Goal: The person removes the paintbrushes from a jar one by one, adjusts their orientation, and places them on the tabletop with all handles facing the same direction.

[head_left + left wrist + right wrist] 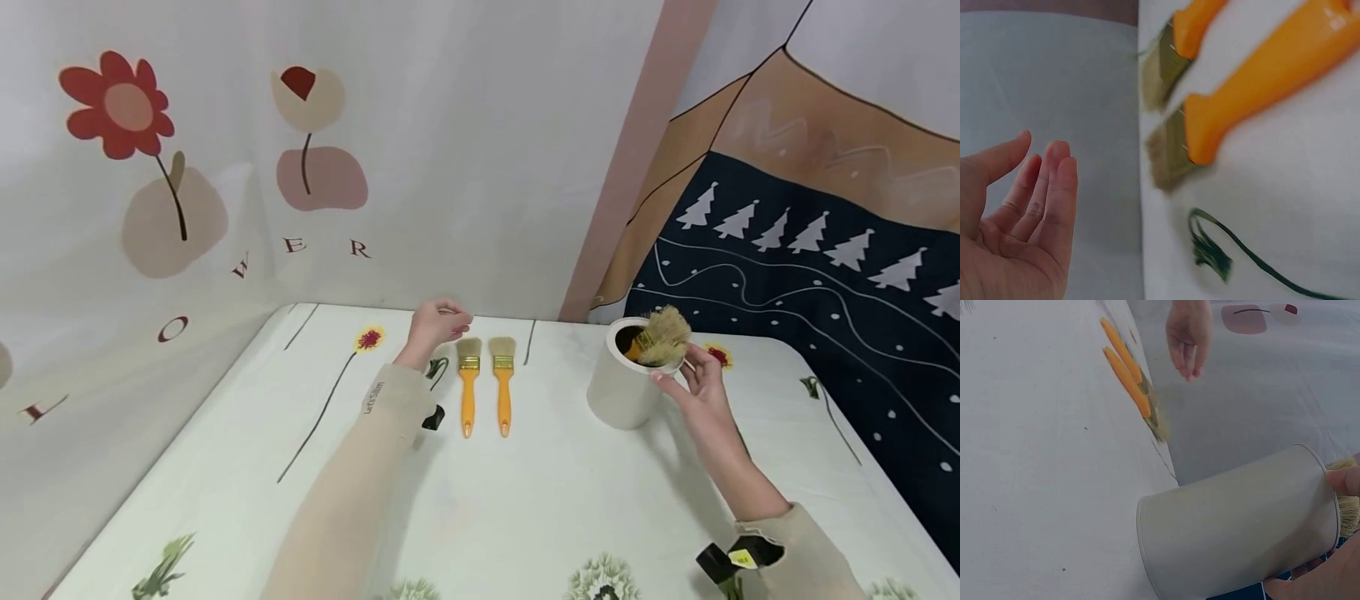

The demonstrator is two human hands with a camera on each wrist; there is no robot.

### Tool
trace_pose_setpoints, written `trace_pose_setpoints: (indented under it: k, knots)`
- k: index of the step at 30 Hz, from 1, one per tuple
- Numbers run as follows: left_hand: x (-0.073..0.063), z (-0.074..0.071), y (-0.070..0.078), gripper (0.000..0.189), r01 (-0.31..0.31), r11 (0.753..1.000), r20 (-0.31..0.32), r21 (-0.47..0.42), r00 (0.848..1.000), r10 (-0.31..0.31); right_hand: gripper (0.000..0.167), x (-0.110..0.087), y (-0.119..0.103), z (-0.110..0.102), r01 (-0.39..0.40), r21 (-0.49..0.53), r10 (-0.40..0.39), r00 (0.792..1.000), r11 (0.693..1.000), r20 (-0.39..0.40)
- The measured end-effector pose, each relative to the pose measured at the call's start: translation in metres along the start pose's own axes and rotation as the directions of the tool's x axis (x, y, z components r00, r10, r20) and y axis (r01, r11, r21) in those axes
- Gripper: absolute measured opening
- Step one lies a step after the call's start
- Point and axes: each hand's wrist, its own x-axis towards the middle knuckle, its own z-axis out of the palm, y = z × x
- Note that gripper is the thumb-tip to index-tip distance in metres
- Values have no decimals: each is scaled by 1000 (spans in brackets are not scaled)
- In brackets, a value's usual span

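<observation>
Two paintbrushes with orange handles, a left paintbrush [468, 388] and a right paintbrush [503, 388], lie side by side on the table, bristles pointing away from me. My left hand [438, 325] hovers beside the bristle end of the left one, holding nothing, its fingers loosely bent in the left wrist view. On the right, a white cylindrical can [618, 387] has pale paintbrush bristles [666, 337] sticking out of its top. My right hand [701, 387] grips this can near its rim from the right side, thumb toward me. Most of the brush inside the can is hidden.
The white tablecloth [450, 517] carries printed flowers and stems. Behind the table hangs a pale curtain [465, 167] with printed flowers and letters. A dark blue cloth with white trees [810, 267] hangs at the right edge.
</observation>
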Motion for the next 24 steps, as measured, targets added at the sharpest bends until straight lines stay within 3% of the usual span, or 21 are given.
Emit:
trace_pose_setpoints:
  k: [8,17,20,24]
  knots:
    - [-16,20,30,24,-86,993,67,-76,994,91,86,1,1,0,-19,-20,19,1000,1000,-3]
    - [-31,50,54,30,-158,982,151,-104,973,172,83,2,0,0,5,9,-5,1000,1000,-11]
    - [-36,62,59,28,-183,976,173,-118,964,201,81,2,1,1,18,19,-18,1000,1000,1]
    - [-41,84,66,28,-215,962,230,-166,940,250,82,2,1,-2,23,10,-23,1000,1000,9]
